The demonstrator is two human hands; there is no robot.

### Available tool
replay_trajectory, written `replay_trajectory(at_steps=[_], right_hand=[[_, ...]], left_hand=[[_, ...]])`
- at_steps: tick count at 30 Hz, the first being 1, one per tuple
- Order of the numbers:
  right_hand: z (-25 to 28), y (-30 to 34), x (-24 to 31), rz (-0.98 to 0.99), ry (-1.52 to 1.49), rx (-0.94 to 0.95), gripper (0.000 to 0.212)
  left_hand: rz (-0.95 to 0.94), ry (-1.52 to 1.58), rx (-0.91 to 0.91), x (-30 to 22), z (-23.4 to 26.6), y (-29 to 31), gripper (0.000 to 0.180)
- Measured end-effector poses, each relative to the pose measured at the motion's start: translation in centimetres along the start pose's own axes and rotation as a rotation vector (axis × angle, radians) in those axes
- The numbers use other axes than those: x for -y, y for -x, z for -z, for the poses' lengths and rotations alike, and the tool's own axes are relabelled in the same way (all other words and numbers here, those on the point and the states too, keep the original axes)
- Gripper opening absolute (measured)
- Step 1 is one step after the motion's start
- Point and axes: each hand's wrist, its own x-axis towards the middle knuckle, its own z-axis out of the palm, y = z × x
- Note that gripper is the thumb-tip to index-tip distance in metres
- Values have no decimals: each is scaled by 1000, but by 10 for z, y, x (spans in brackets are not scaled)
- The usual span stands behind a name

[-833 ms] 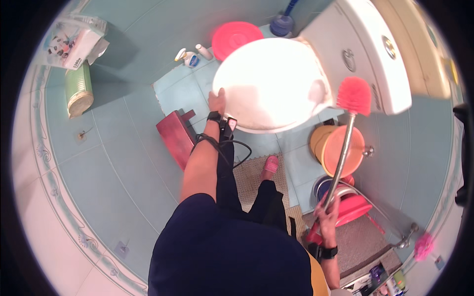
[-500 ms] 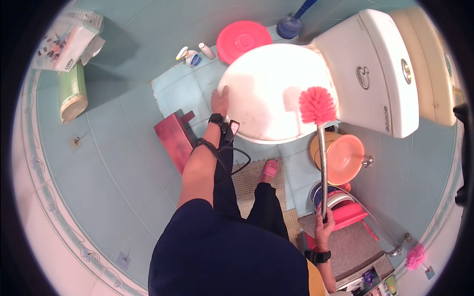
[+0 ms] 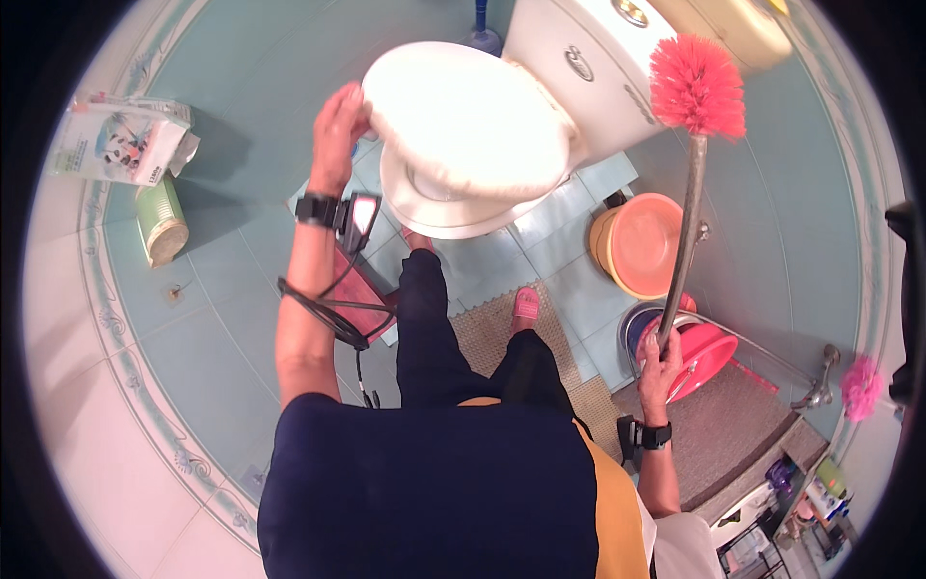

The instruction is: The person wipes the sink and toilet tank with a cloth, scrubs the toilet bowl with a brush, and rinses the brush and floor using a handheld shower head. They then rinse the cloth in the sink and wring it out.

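Note:
My left hand grips the left edge of the white toilet lid, which is tilted up. Below the lid, part of the white toilet shows, but the inside of the bowl is mostly hidden. In my right hand is the lower end of a long metal handle. This belongs to a toilet brush with a round head of pink-red bristles, held upright to the right of the toilet. Cables loop around my left forearm, and both wrists carry black straps.
An orange basin stands on the floor to the right, with pink and red basins nearer me. A red stool is beside my left leg. Behind the toilet is a blue plunger. A textured mat lies underfoot.
The lid has come up from the toilet with my left hand at its edge. My right hand has carried the brush rightward and up. The whole view has shifted.

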Motion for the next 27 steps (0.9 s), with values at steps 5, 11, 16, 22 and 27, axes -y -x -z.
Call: replay_trajectory(at_steps=[5, 11, 16, 22, 27], right_hand=[[36, 19, -13, -33, 18, -59, 43], [80, 55, -36, 127, 275, -104, 36], [81, 64, -29, -17, 428, -3, 37], [22, 6, -4, -3, 592, 219, 36], [-40, -70, 13, 262, 667, 344, 43]], left_hand=[[-116, 362, 213, -65, -120, -13, 46], [-204, 239, 365, -66, -215, -21, 80], [-227, 267, 475, -65, -260, -36, 77], [-161, 445, 558, -60, -296, -44, 76], [-202, 309, 692, -68, -291, -42, 73]])
